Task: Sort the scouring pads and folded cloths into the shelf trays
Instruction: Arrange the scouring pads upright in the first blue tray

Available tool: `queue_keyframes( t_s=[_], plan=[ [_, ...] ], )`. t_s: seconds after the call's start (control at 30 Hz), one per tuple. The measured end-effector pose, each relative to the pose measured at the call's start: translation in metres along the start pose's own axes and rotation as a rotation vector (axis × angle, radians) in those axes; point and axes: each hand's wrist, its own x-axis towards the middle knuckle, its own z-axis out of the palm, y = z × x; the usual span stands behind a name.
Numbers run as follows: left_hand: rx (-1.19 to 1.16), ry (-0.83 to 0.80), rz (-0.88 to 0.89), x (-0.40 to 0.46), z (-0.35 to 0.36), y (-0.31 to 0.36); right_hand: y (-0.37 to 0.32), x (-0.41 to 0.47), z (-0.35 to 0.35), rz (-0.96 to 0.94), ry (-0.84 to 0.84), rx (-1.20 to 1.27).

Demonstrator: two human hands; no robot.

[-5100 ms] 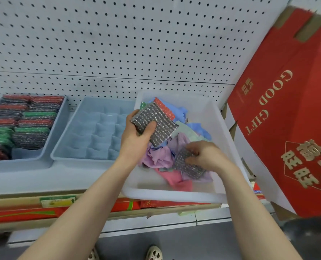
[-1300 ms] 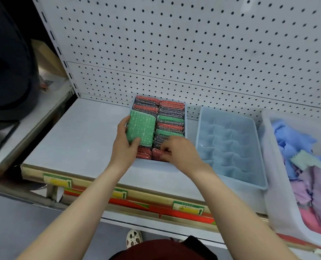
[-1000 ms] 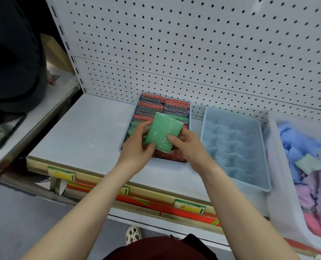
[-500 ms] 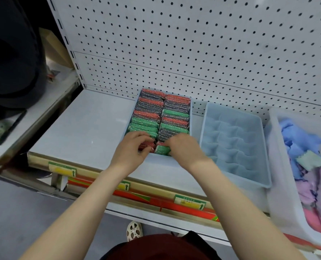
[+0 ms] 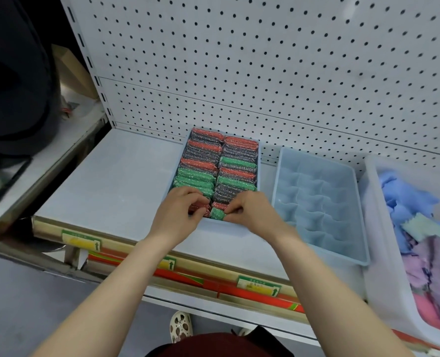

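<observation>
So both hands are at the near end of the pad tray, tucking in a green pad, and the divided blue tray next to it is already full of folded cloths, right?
Not quite. The head view shows the divided blue tray empty; the cloths still lie in the white bin. The rest holds: left hand and right hand tuck a green pad into the pad tray.

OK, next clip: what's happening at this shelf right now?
A person is filling a blue tray on the shelf with scouring pads stood on edge in two rows. Both hands are at the tray's near end: the right hand pinches a green pad going into the front of the right row, and the left hand presses on the pads of the left row beside it. To the right, a divided tray holds nothing, and a white bin holds loose coloured cloths, not yet sorted.
</observation>
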Motion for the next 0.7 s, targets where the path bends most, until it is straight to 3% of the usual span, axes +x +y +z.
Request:
queue_keyframes(
  t_s=[0.27, 0.4, 0.63, 0.7],
  plan=[
    [-0.012, -0.030, -0.015, 0.005, -0.001, -0.002, 0.003, -0.011, -0.007, 0.003, 0.092, -0.301],
    [-0.013, -0.047, -0.029, 0.009, -0.001, -0.001, -0.007, -0.005, 0.005, -0.066, 0.046, -0.388],
    [0.119, -0.076, 0.032, 0.021, -0.009, 0.006, 0.000, -0.006, -0.018, -0.025, -0.057, -0.147],
    [0.157, -0.068, 0.071, 0.029, -0.008, 0.010, 0.008, -0.020, -0.036, 0.034, 0.011, -0.024]
  ],
)
